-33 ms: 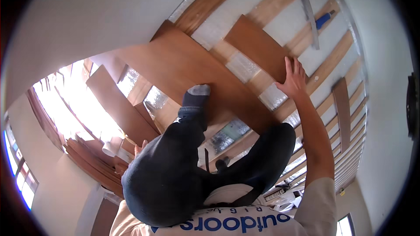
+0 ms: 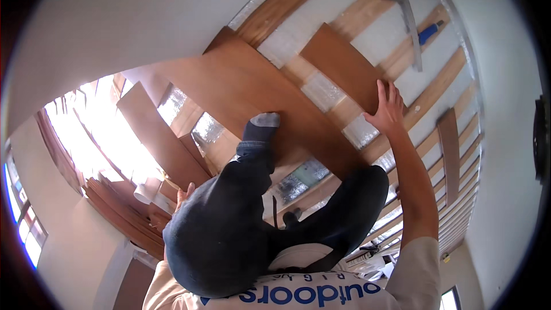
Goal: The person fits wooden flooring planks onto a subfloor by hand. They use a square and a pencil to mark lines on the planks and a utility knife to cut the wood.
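Note:
My right hand (image 2: 388, 108) rests on the near right end of a short brown floorboard (image 2: 344, 63), its fingers spread and its thumb out to the side. A long, wide brown board (image 2: 252, 89) lies across the wooden battens, and my socked foot (image 2: 261, 126) is on it. Beside my bent knee, my left hand (image 2: 185, 193) shows only in part, with its fingers apart next to brown planks; the knee hides the rest of it. Another plank (image 2: 152, 126) lies at an angle beyond that hand.
Wooden battens (image 2: 379, 3) run over silvery sheeting (image 2: 321, 89). A metal square (image 2: 410, 26) and a blue-handled tool (image 2: 429, 34) lie at the far right. A narrow board (image 2: 449, 155) sits across battens on the right. Stacked planks (image 2: 123, 215) and a white roll (image 2: 143, 194) are at left.
The whole view has shifted slightly, so things sit a little further right and lower. Both hands keep their places against the boards.

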`<act>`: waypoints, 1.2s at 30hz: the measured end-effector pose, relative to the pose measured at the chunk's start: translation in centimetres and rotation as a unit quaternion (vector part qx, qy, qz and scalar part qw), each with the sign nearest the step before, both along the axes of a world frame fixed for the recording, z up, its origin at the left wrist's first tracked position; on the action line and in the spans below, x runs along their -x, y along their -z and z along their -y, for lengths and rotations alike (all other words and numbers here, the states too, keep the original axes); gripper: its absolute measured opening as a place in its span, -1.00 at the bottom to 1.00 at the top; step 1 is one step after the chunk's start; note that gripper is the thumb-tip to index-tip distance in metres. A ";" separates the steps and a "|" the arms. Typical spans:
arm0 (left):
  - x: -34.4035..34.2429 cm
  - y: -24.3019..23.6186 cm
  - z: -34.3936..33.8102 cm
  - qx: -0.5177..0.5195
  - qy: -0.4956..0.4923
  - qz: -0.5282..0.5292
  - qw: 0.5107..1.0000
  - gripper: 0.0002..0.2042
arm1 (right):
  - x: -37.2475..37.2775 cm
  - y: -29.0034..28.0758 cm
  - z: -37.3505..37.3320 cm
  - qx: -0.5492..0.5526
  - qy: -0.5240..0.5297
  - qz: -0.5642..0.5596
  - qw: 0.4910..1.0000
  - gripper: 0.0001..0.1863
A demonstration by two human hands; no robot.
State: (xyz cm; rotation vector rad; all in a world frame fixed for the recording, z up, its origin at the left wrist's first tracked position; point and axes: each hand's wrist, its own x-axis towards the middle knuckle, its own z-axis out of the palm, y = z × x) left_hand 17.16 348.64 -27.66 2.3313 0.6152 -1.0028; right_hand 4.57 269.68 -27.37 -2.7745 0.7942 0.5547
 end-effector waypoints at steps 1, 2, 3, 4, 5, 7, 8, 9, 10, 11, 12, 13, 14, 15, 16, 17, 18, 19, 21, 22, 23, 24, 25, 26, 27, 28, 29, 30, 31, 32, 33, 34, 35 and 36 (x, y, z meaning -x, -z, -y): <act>-0.5 0.3 -0.7 -0.004 0.003 0.002 1.000 -0.42 | -0.3 -0.3 -0.7 -0.010 0.011 0.009 1.000 0.28; -1.2 0.5 -1.9 -0.006 0.011 -0.003 1.000 -0.42 | -1.3 -0.7 -1.6 -0.021 0.017 0.015 1.000 0.27; -1.8 -0.1 -2.8 -0.015 0.016 -0.002 1.000 -0.42 | -2.4 -0.6 -3.1 -0.030 0.000 0.029 0.999 0.27; -2.0 -0.5 -3.2 -0.015 0.030 -0.008 0.999 -0.40 | -3.0 -0.6 -4.6 -0.081 0.034 0.047 0.995 0.26; -2.2 -1.0 -3.6 -0.015 0.043 -0.012 0.999 -0.38 | -3.8 -0.5 -6.0 -0.133 0.067 0.064 0.987 0.25; -5.6 -1.8 2.6 -0.047 0.102 -0.165 0.980 -0.30 | -4.4 -1.7 -6.6 -0.134 0.079 0.066 0.986 0.24; -7.7 -3.8 5.5 -0.044 0.097 -0.158 0.982 -0.30 | -5.6 -2.2 -7.4 -0.152 0.102 0.081 0.980 0.24; -9.4 -6.1 7.1 -0.092 0.170 -0.167 0.967 -0.28 | -7.3 -2.5 -8.9 -0.152 0.093 0.099 0.979 0.21; -10.4 -6.7 7.6 -0.153 0.246 -0.171 0.942 -0.27 | -7.7 -1.8 -10.1 -0.154 0.088 0.104 0.979 0.21; -11.2 -7.3 8.2 -0.214 0.318 -0.177 0.907 -0.26 | -7.7 -0.7 -11.2 -0.139 0.092 0.109 0.980 0.19; -12.5 -7.6 7.5 -0.250 0.408 -0.195 0.856 -0.27 | -8.1 0.1 -12.5 -0.131 0.096 0.117 0.980 0.17; -14.0 -7.4 8.0 -0.237 0.461 -0.195 0.833 -0.33 | -8.2 0.2 -13.1 -0.135 0.106 0.125 0.977 0.16; -15.8 -6.9 8.8 -0.223 0.513 -0.194 0.806 -0.39 | -8.4 0.4 -13.7 -0.138 0.106 0.130 0.976 0.16; -17.4 -7.1 13.7 -0.176 0.515 -0.120 0.830 -0.48 | -7.8 0.3 -13.4 -0.151 0.117 0.155 0.969 0.16; -19.1 -8.4 20.1 -0.131 0.513 -0.045 0.847 -0.57 | -7.3 0.5 -13.1 -0.167 0.129 0.182 0.960 0.15; -20.4 -8.3 24.9 -0.074 0.527 0.002 0.847 -0.69 | -7.0 0.7 -13.1 -0.167 0.134 0.203 0.955 0.15; -21.2 -7.7 28.0 0.032 0.526 0.117 0.842 -0.74 | -7.5 0.7 -13.6 -0.170 0.138 0.203 0.954 0.15; -22.3 -7.0 31.1 0.124 0.550 0.200 0.801 -0.78 | -8.3 0.4 -14.3 -0.139 0.129 0.194 0.962 0.15; -24.1 -5.0 38.1 0.247 0.603 0.324 0.685 -0.80 | -10.4 -0.3 -14.7 -0.106 0.121 0.180 0.970 0.15; -24.4 -3.4 41.7 0.262 0.615 0.333 0.664 -0.78 | -11.9 -0.6 -14.5 -0.086 0.111 0.163 0.977 0.14; -25.0 -2.8 45.1 0.266 0.633 0.328 0.648 -0.75 | -13.0 -0.7 -14.6 -0.074 0.101 0.144 0.982 0.13; -25.4 -2.0 48.6 0.278 0.648 0.324 0.631 -0.71 | -13.6 -0.6 -14.1 -0.075 0.102 0.134 0.983 0.13; -26.0 -0.8 51.4 0.278 0.648 0.374 0.602 -0.65 | -14.6 -0.4 -13.8 -0.054 0.075 0.125 0.988 0.11; -26.6 0.4 53.2 0.275 0.647 0.421 0.573 -0.60 | -15.4 -0.1 -13.8 -0.037 0.046 0.117 0.991 0.09; -26.8 1.7 54.8 0.275 0.647 0.416 0.578 -0.60 | -15.7 0.2 -13.7 -0.033 0.027 0.118 0.992 0.07; -27.2 2.8 56.1 0.253 0.639 0.447 0.572 -0.55 | -15.8 0.4 -13.7 -0.038 0.027 0.114 0.992 0.07; -27.5 3.8 56.9 0.234 0.632 0.477 0.564 -0.50 | -15.7 0.7 -13.6 -0.050 0.024 0.126 0.990 0.04; -27.7 4.9 56.5 0.234 0.633 0.471 0.568 -0.50 | -15.6 0.9 -13.7 -0.066 0.021 0.139 0.988 0.01; -27.7 6.0 55.9 0.241 0.624 0.474 0.573 -0.49 | -15.3 1.0 -13.7 -0.072 0.023 0.135 0.988 0.01; -27.6 7.0 55.4 0.247 0.615 0.477 0.577 -0.47 | -14.8 0.9 -13.5 -0.089 0.043 0.149 0.984 -0.05; -27.4 7.4 55.2 0.249 0.616 0.470 0.581 -0.47 | -14.0 0.9 -13.2 -0.104 0.063 0.162 0.979 -0.11; -27.4 7.5 55.2 0.260 0.605 0.481 0.579 -0.46 | -12.6 1.5 -12.8 -0.106 0.066 0.158 0.979 -0.11; -27.4 7.6 55.3 0.271 0.593 0.491 0.577 -0.46 | -10.8 2.3 -12.5 -0.108 0.147 0.179 0.967 -0.16; -27.7 7.6 55.0 0.270 0.596 0.486 0.579 -0.46 | -9.2 3.1 -12.5 -0.112 0.226 0.200 0.947 -0.20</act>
